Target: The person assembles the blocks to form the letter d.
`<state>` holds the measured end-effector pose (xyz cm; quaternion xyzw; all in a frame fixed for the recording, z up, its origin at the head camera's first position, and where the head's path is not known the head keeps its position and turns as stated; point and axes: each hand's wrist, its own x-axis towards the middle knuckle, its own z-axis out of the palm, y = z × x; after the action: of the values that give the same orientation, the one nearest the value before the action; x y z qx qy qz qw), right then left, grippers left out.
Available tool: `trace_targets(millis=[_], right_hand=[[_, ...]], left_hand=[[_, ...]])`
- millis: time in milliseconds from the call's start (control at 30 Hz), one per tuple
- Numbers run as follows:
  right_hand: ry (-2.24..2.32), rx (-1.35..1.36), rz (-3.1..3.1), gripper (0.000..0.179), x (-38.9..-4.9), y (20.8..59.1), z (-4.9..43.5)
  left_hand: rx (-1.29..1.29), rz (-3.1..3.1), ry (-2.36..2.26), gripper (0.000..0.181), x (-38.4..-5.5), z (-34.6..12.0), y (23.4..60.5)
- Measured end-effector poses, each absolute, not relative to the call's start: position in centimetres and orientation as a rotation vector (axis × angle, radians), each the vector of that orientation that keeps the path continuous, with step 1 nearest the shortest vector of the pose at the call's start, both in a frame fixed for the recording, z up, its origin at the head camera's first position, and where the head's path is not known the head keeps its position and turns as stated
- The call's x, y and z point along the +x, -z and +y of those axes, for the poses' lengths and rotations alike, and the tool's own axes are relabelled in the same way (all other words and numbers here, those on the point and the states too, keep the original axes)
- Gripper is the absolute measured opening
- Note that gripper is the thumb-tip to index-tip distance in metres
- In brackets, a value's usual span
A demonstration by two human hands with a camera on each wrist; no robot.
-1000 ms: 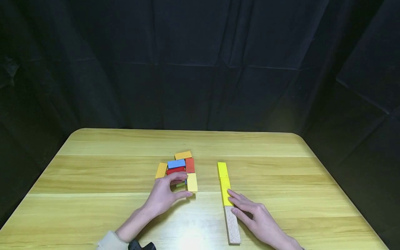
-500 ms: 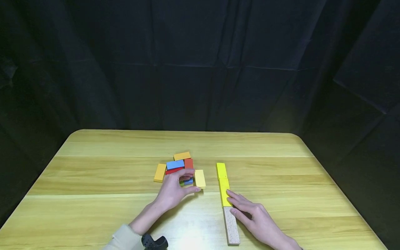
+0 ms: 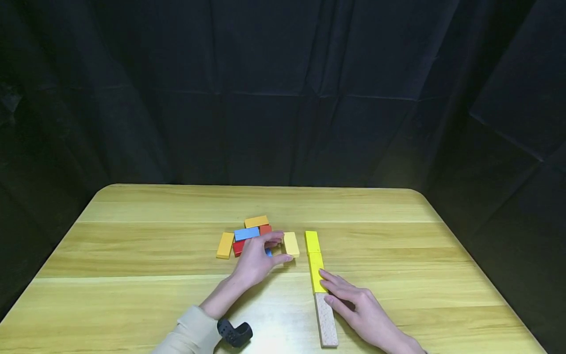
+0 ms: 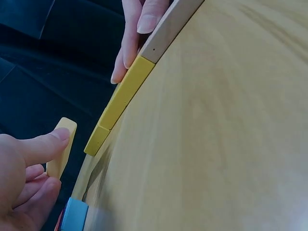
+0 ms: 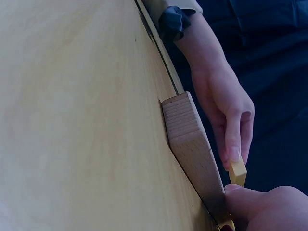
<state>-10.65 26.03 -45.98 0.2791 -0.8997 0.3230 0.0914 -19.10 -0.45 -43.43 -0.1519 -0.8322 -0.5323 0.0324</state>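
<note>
Head: left hand (image 3: 256, 260), centre, angled up-right from lower edge, pinches pale block (image 3: 291, 245) at fingertips; right hand (image 3: 360, 312), lower right, fingers extended against yellow block (image 3: 316, 273). Left wrist: pale block, lower left, between thumb and fingers. Right wrist: pale block, lower right.

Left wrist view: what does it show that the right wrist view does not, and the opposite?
Only the left wrist view shows the blue block and the seam between the two yellow blocks. Only the right wrist view shows the pale sleeve, the dark wrist device and the grooved end of the plain wooden block. Both show that block's side, the left hand pinching the cream block, part of the right hand, the tabletop and the dark cloth.
</note>
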Motion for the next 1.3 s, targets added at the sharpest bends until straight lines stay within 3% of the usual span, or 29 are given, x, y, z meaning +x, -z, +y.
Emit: trace_targets(millis=[800, 1300], right_hand=[[-0.965, 0.836, -2.672, 0.035, -11.0, 46.0, 25.9], [-0.906, 0.801, -2.698, 0.034, -10.7, 45.8, 26.0]], left_hand=[[-0.363, -2.554, 1.615, 0.055, -22.7, 3.2, 43.8], [-0.228, -2.56, 1.61, 0.044, -25.4, 6.3, 44.0]])
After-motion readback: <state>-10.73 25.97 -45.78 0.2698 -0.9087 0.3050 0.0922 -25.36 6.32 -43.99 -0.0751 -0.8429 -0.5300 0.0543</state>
